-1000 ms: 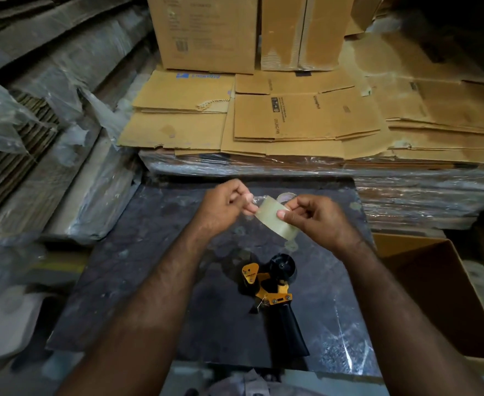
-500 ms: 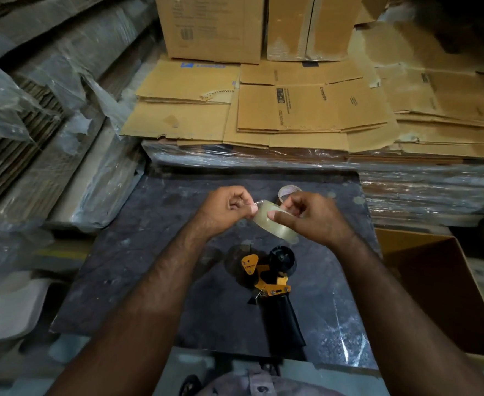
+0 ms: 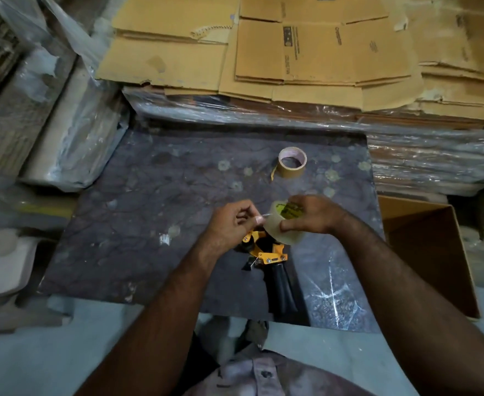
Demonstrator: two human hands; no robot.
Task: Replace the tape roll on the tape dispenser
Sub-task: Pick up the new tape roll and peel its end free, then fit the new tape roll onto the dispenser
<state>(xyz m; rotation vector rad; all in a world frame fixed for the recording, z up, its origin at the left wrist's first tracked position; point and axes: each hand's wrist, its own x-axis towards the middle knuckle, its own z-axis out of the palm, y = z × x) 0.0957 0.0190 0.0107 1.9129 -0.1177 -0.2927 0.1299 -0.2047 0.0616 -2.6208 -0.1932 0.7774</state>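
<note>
A clear tape roll [image 3: 283, 228] with a yellow-green label inside its core is gripped by my right hand [image 3: 312, 214]. My left hand [image 3: 233, 224] pinches the loose end of the tape at the roll's left side. Both hands hover just above the head of the tape dispenser [image 3: 269, 257], which lies on the dark mat [image 3: 149, 212] with its yellow frame up and its black handle pointing toward me. The dispenser's spindle is hidden behind the roll. A nearly used-up brown roll [image 3: 291, 162] sits on the mat farther back.
Flattened cardboard sheets [image 3: 306, 58] are stacked on plastic-wrapped bundles behind the mat. More wrapped bundles [image 3: 72, 132] lean at the left. An open cardboard box [image 3: 426, 252] stands at the mat's right edge. A white tray-like object [image 3: 0, 267] lies at the left.
The camera has tilted down, and both hands with the clear roll have come nearer and lower, now over the dispenser's head. The brown roll behind them has come into full view.
</note>
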